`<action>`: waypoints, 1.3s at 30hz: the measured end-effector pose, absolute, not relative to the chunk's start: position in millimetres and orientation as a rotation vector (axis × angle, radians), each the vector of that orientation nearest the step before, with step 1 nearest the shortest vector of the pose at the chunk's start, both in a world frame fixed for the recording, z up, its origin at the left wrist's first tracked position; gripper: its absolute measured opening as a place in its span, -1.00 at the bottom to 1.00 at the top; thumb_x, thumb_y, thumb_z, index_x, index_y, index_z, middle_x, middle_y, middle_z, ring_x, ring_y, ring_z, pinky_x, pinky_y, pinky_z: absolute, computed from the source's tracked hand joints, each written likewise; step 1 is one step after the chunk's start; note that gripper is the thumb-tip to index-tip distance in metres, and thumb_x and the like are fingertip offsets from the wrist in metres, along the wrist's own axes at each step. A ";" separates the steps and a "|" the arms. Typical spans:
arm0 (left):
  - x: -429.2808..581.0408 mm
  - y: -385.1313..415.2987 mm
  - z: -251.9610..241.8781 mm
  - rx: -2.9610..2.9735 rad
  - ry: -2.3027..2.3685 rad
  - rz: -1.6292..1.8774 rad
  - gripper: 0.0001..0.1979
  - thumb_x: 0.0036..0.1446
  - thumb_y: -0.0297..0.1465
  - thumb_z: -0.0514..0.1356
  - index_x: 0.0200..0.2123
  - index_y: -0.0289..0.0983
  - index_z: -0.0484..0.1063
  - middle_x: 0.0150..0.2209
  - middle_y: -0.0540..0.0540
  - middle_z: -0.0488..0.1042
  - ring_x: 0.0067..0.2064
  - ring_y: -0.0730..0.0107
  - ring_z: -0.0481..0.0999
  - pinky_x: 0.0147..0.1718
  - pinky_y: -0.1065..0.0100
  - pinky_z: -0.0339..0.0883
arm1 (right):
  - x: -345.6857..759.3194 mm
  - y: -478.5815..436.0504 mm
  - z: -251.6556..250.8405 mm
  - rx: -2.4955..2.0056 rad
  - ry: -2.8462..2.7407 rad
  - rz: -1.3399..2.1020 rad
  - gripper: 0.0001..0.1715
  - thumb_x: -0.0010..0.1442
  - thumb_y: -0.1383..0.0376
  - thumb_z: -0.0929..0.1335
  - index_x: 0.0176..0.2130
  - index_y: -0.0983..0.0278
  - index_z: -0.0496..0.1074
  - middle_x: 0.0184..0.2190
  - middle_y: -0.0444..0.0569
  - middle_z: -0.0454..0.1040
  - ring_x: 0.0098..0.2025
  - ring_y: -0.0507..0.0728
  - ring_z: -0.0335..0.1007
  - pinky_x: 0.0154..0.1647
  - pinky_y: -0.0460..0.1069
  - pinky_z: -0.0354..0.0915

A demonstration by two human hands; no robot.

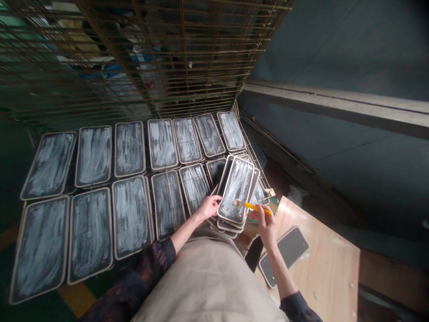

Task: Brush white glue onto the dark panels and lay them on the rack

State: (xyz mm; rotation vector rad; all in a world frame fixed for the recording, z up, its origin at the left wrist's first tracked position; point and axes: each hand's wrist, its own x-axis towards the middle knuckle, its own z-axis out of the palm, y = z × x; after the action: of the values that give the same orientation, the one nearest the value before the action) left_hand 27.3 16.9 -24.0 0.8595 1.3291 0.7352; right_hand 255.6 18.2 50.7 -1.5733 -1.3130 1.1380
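In the head view, your left hand has its grip closed on the left edge of a stack of panels. It holds the stack tilted above your lap, at the near right corner of the wire rack. The top panel of that stack is dark with a pale rim and is streaked all over with white coating.

Your right hand has its grip pinched around the yellow handle of a brush. The bristles touch the lower part of the top panel.

On the rack, two rows of coated panels lie flat side by side, each streaked white in the same way. Above them more wire shelves rise tier over tier.

To your right, a wooden surface carries one dark uncoated panel. It lies flat near the surface's left edge, just beside your right forearm.
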 end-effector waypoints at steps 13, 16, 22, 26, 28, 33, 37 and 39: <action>32.8 12.2 -24.1 0.862 1.398 0.743 -0.67 0.00 -0.64 0.07 -0.12 -0.38 0.36 -0.63 0.16 0.31 -0.69 0.62 0.39 -0.72 0.64 0.17 | 249.0 17.2 54.2 -1.569 -1.494 1.097 -0.64 0.24 0.04 0.23 -0.13 0.22 0.36 -0.45 -0.08 0.52 -0.41 0.13 0.50 -0.31 0.05 0.44; 34.5 10.0 -25.5 0.829 1.406 0.751 -0.69 0.02 -0.62 0.07 -0.12 -0.37 0.35 -0.61 0.14 0.33 -0.67 0.57 0.43 -0.72 0.63 0.19 | 257.9 -9.4 66.8 -1.639 -1.445 1.216 -0.61 0.23 0.02 0.23 -0.09 0.21 0.34 -0.41 -0.05 0.53 -0.40 0.15 0.50 -0.35 0.05 0.45; 32.1 10.1 -28.7 0.819 1.346 0.742 -0.68 0.03 -0.61 0.07 -0.10 -0.35 0.31 -0.58 0.14 0.32 -0.66 0.55 0.45 -0.70 0.61 0.24 | 269.2 -22.6 80.6 -1.695 -1.373 1.335 -0.58 0.23 -0.01 0.23 -0.11 0.23 0.35 -0.46 -0.06 0.52 -0.45 0.17 0.49 -0.47 0.03 0.43; 31.7 13.4 -27.3 0.860 1.309 0.698 -0.63 0.03 -0.62 0.08 -0.05 -0.34 0.30 -0.64 0.17 0.29 -0.68 0.57 0.41 -0.71 0.61 0.23 | 276.4 -1.6 71.5 -1.712 -1.407 1.198 -0.59 0.21 -0.01 0.25 -0.13 0.23 0.36 -0.48 -0.07 0.51 -0.47 0.15 0.48 -0.46 0.02 0.43; 32.7 15.2 -24.8 0.874 1.326 0.677 -0.62 0.03 -0.62 0.09 -0.04 -0.34 0.30 -0.66 0.18 0.27 -0.70 0.58 0.39 -0.72 0.63 0.19 | 275.2 13.5 66.3 -1.691 -1.401 1.086 -0.61 0.21 -0.01 0.25 -0.17 0.23 0.35 -0.46 -0.06 0.51 -0.47 0.14 0.48 -0.44 0.02 0.43; 33.8 17.1 -19.3 0.866 1.342 0.655 -0.60 0.02 -0.62 0.08 -0.02 -0.34 0.28 -0.65 0.19 0.26 -0.69 0.62 0.38 -0.73 0.67 0.15 | 260.1 44.0 62.7 -1.577 -1.319 1.005 -0.60 0.21 -0.01 0.25 -0.18 0.25 0.33 -0.46 -0.05 0.52 -0.50 0.11 0.48 -0.47 0.00 0.42; 32.4 17.8 -22.9 0.875 1.329 0.650 -0.61 0.02 -0.59 0.09 -0.03 -0.34 0.29 -0.65 0.20 0.25 -0.70 0.64 0.35 -0.73 0.68 0.12 | 255.5 62.8 59.3 -1.591 -1.264 1.006 -0.58 0.20 -0.03 0.25 -0.20 0.26 0.31 -0.52 -0.08 0.50 -0.56 0.10 0.46 -0.54 -0.03 0.39; 31.4 18.7 -26.4 0.895 1.311 0.643 -0.61 0.02 -0.58 0.10 -0.03 -0.33 0.29 -0.65 0.19 0.26 -0.71 0.65 0.34 -0.73 0.68 0.09 | 256.6 76.2 55.5 -1.585 -1.250 0.975 -0.56 0.19 -0.04 0.25 -0.22 0.28 0.31 -0.54 -0.07 0.50 -0.57 0.10 0.46 -0.54 -0.03 0.39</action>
State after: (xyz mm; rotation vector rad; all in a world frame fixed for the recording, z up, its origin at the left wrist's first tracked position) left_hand 31.4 18.7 -26.4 0.8953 1.3107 0.6427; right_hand 256.6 76.2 55.5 -1.5854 -1.2498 0.9752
